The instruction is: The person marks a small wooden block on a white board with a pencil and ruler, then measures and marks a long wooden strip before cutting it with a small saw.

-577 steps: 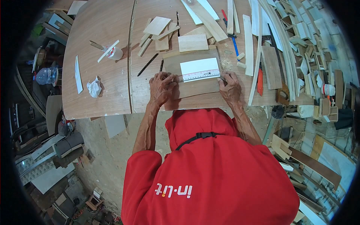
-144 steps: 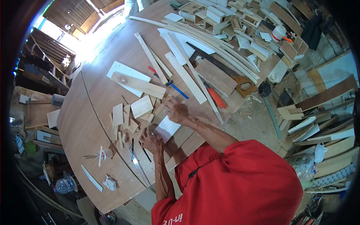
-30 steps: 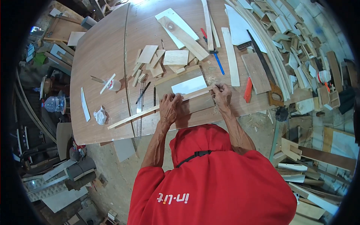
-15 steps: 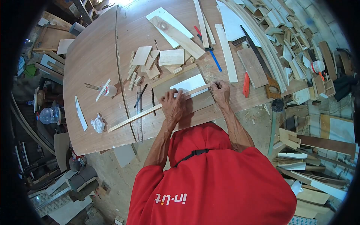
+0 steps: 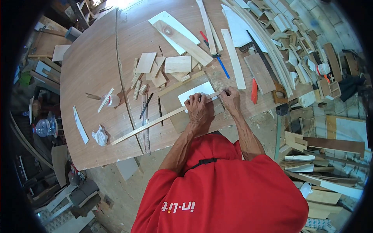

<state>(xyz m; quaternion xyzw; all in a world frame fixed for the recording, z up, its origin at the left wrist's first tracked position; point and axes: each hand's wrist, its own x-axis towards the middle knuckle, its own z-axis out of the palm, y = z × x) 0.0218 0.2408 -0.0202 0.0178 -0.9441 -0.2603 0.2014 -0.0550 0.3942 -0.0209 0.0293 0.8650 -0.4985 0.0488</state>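
Note:
A long thin wooden strip lies diagonally over a white rectangular piece and a brown board. My left hand has its fingers curled over the strip, above the white piece. At the strip's right end, my right hand pinches it between thumb and fingers. The tips of both hands are partly hidden. A clear ruler, a dark pencil-like stick and another dark thin stick lie left of the board.
Wood offcuts lie beyond the board on the table. To the right are a blue-handled tool, an orange-red tool and a handsaw. A cup with sticks and a crumpled white bag stand left.
My left hand has slid right along the strip, closer to my right hand. My right hand stays at the strip's end. The camera view has shifted slightly.

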